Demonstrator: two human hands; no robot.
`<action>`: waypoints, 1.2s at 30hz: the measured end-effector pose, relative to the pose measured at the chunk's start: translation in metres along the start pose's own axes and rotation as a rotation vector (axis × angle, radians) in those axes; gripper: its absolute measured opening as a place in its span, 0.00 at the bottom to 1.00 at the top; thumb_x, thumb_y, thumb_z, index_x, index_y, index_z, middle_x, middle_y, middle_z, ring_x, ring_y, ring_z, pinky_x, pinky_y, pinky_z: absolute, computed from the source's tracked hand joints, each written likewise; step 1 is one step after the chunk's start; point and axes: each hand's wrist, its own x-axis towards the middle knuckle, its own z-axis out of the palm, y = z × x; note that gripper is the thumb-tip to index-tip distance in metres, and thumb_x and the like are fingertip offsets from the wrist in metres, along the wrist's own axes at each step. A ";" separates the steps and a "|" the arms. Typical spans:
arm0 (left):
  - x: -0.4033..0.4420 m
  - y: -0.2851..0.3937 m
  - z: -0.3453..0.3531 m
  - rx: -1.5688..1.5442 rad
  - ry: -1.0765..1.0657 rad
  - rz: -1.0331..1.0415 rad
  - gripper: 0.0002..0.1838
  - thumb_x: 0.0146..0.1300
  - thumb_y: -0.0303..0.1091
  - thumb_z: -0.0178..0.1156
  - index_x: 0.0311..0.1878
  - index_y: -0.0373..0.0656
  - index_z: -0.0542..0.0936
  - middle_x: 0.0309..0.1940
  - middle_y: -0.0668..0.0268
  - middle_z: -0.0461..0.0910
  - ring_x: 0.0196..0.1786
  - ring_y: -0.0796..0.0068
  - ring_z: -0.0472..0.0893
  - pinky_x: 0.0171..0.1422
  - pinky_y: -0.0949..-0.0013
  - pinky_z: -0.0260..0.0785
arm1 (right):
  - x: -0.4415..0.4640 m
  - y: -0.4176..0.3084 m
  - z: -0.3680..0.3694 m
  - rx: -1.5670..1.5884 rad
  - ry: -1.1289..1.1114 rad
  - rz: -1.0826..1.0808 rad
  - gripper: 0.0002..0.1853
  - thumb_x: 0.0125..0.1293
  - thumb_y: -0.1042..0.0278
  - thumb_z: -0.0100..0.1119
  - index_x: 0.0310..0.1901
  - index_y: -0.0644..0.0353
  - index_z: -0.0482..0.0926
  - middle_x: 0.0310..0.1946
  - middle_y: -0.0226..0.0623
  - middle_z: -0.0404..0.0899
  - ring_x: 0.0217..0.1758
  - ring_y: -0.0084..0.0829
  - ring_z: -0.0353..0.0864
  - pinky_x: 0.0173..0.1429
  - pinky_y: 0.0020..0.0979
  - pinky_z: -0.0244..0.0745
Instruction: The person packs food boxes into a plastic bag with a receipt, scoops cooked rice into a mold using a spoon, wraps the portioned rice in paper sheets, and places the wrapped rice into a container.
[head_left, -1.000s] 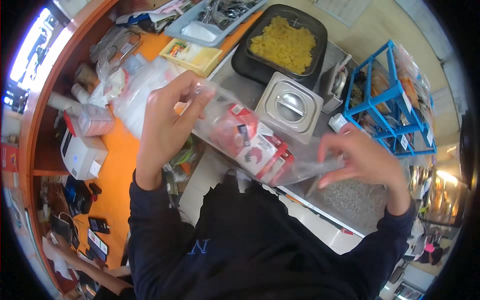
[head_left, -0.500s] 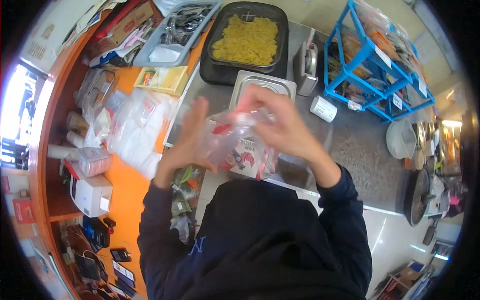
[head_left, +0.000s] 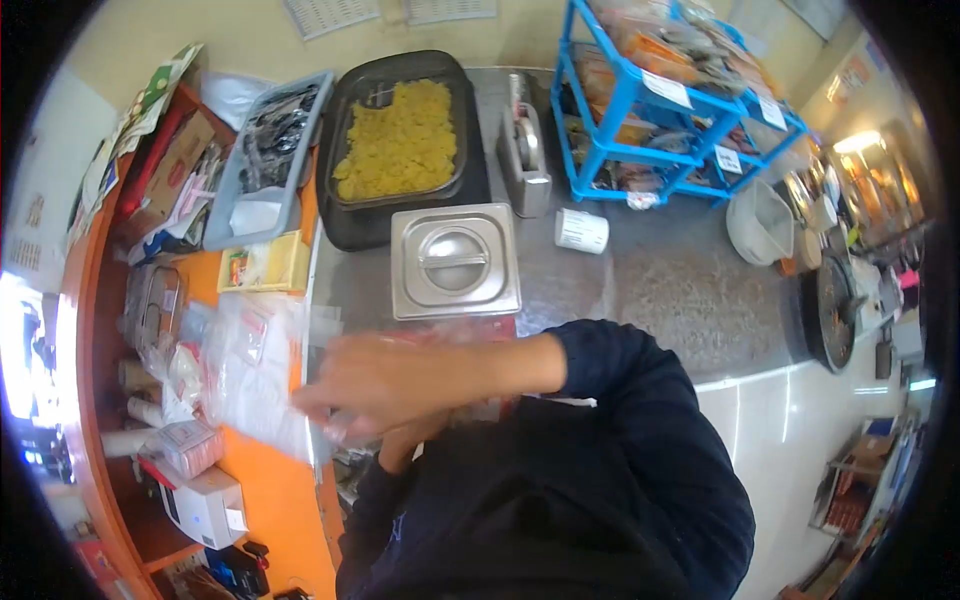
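Observation:
My right hand (head_left: 375,385) reaches across my body to the left, its fingers curled and blurred over the orange counter's edge. What those fingers hold, if anything, I cannot make out. Beneath it, only a part of my left hand (head_left: 405,443) shows, near my body; its fingers are hidden. A clear plastic bag with red-and-white print (head_left: 490,330) lies behind my right forearm, mostly covered by it. Just beyond the bag sits a steel container with a lid (head_left: 455,262), its handle recessed in the middle.
Behind the container stands a black tray of yellow food (head_left: 400,140). To the right are a white printed cylinder (head_left: 581,231) and a blue rack (head_left: 610,135) of packets. Plastic bags (head_left: 255,370) and a yellow box (head_left: 290,262) lie on the orange counter (head_left: 285,510) at left.
My right hand has left the top of the bag and swung left across my body. My left hand has dropped beneath it. The view has shifted, uncovering the steel lid.

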 end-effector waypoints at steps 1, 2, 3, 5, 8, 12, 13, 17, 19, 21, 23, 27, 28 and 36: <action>-0.005 -0.005 -0.002 -0.167 -0.004 -0.098 0.17 0.68 0.43 0.49 0.51 0.39 0.71 0.41 0.62 0.76 0.45 0.71 0.74 0.53 0.67 0.66 | -0.001 0.004 -0.017 -0.059 0.018 -0.007 0.14 0.49 0.65 0.63 0.38 0.53 0.73 0.24 0.41 0.75 0.29 0.44 0.77 0.34 0.39 0.69; -0.011 -0.010 -0.004 -0.333 0.009 -0.196 0.15 0.70 0.41 0.46 0.47 0.40 0.73 0.37 0.64 0.77 0.42 0.73 0.75 0.49 0.68 0.67 | 0.001 0.013 -0.037 0.006 -0.054 0.061 0.18 0.48 0.63 0.66 0.42 0.53 0.72 0.26 0.40 0.75 0.31 0.42 0.78 0.35 0.38 0.69; -0.012 -0.012 -0.009 -0.409 0.035 -0.222 0.14 0.71 0.41 0.45 0.43 0.40 0.74 0.34 0.66 0.75 0.39 0.75 0.74 0.46 0.69 0.67 | 0.006 0.025 -0.059 0.075 -0.137 0.121 0.23 0.47 0.61 0.68 0.45 0.53 0.71 0.28 0.40 0.76 0.33 0.40 0.79 0.36 0.37 0.70; -0.014 -0.005 -0.021 -0.498 0.243 -0.200 0.18 0.73 0.42 0.39 0.31 0.43 0.71 0.22 0.72 0.67 0.26 0.83 0.66 0.33 0.77 0.62 | 0.018 0.045 -0.101 0.219 -0.410 0.415 0.34 0.46 0.57 0.73 0.54 0.55 0.69 0.31 0.37 0.78 0.34 0.30 0.79 0.39 0.32 0.72; -0.028 0.013 -0.053 -0.325 0.462 -0.298 0.23 0.72 0.50 0.39 0.24 0.45 0.64 0.18 0.72 0.60 0.25 0.79 0.66 0.40 0.71 0.69 | 0.045 0.124 -0.082 0.108 -0.185 0.385 0.23 0.53 0.60 0.67 0.50 0.58 0.73 0.29 0.37 0.79 0.33 0.30 0.79 0.40 0.32 0.73; -0.028 0.009 -0.060 -0.259 0.662 -0.565 0.23 0.72 0.50 0.39 0.29 0.42 0.69 0.18 0.71 0.62 0.22 0.79 0.65 0.36 0.73 0.68 | 0.118 0.221 0.018 -0.314 -0.053 0.195 0.08 0.56 0.68 0.58 0.35 0.61 0.80 0.28 0.41 0.81 0.34 0.36 0.81 0.38 0.35 0.74; -0.033 -0.009 -0.058 -0.150 0.697 -0.488 0.22 0.72 0.49 0.39 0.31 0.41 0.70 0.18 0.70 0.63 0.22 0.78 0.65 0.34 0.74 0.67 | 0.138 0.251 0.055 -0.451 -0.044 0.104 0.07 0.54 0.68 0.58 0.32 0.59 0.82 0.30 0.44 0.81 0.34 0.39 0.82 0.37 0.36 0.74; -0.025 -0.006 -0.066 -0.542 0.775 -0.523 0.21 0.73 0.47 0.39 0.35 0.40 0.72 0.20 0.70 0.65 0.23 0.78 0.68 0.31 0.78 0.64 | 0.186 0.309 0.153 -0.928 -0.477 0.386 0.07 0.52 0.67 0.56 0.29 0.56 0.84 0.27 0.36 0.83 0.30 0.34 0.83 0.27 0.38 0.72; -0.020 -0.003 -0.070 -0.396 0.739 -0.408 0.21 0.73 0.48 0.39 0.36 0.40 0.72 0.21 0.70 0.66 0.23 0.77 0.69 0.31 0.78 0.63 | 0.198 0.327 0.164 -0.952 -0.571 0.483 0.07 0.51 0.65 0.57 0.28 0.54 0.84 0.27 0.35 0.83 0.30 0.33 0.83 0.26 0.37 0.72; -0.032 -0.012 -0.067 -0.372 0.602 -0.491 0.22 0.73 0.49 0.39 0.35 0.41 0.72 0.20 0.71 0.66 0.24 0.77 0.70 0.33 0.78 0.64 | 0.198 0.324 0.161 -0.944 -0.643 0.528 0.08 0.51 0.63 0.57 0.27 0.53 0.84 0.26 0.34 0.83 0.30 0.32 0.83 0.26 0.35 0.72; -0.039 -0.019 -0.060 -0.362 0.475 -0.531 0.22 0.72 0.50 0.39 0.35 0.42 0.72 0.20 0.71 0.66 0.25 0.78 0.70 0.33 0.78 0.63 | 0.193 0.335 0.160 -0.963 -0.608 0.390 0.08 0.51 0.63 0.57 0.27 0.53 0.84 0.27 0.34 0.83 0.31 0.31 0.83 0.26 0.34 0.72; -0.027 -0.021 -0.049 -0.375 0.393 -0.481 0.22 0.72 0.51 0.38 0.34 0.42 0.71 0.20 0.71 0.66 0.25 0.78 0.69 0.33 0.78 0.62 | 0.189 0.315 0.125 -0.989 -0.526 0.033 0.05 0.50 0.68 0.58 0.25 0.55 0.82 0.27 0.35 0.82 0.31 0.32 0.83 0.28 0.33 0.74; -0.024 -0.022 -0.043 -0.372 0.380 -0.472 0.22 0.72 0.51 0.38 0.34 0.42 0.71 0.20 0.71 0.66 0.25 0.79 0.68 0.33 0.78 0.62 | 0.190 0.311 0.116 -1.000 -0.500 -0.045 0.04 0.50 0.69 0.57 0.24 0.56 0.82 0.27 0.36 0.82 0.31 0.32 0.83 0.29 0.34 0.75; 0.001 -0.028 -0.010 -0.319 0.363 -0.382 0.23 0.72 0.52 0.38 0.32 0.43 0.70 0.20 0.72 0.65 0.25 0.80 0.66 0.33 0.78 0.60 | 0.178 0.288 0.046 -0.605 -0.184 0.108 0.04 0.53 0.73 0.58 0.29 0.60 0.82 0.28 0.38 0.82 0.32 0.38 0.82 0.35 0.34 0.76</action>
